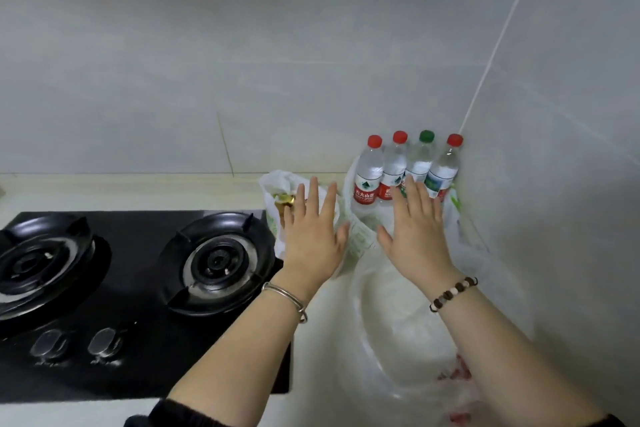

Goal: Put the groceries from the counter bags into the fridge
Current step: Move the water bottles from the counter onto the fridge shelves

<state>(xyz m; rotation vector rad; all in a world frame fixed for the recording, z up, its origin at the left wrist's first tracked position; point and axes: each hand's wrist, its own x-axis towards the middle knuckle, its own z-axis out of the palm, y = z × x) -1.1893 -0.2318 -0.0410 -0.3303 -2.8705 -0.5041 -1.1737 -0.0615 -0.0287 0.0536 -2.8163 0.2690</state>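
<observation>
Left hand (313, 236) and right hand (415, 232) spread flat, empty; upright bottles (369, 173) stand directly beyond the right hand

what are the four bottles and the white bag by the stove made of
Four bottles: likely clear plastic, glossy; see-through bodies, coloured screw caps, wrapped labels. White bag: seemingly thin plastic film; it crumples softly with a faint sheen.

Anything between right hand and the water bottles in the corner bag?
Nothing visible. The right hand hovers open in front of the four water bottles, whose tops stand clear of the plastic bag. The fridge is out of view.
</observation>
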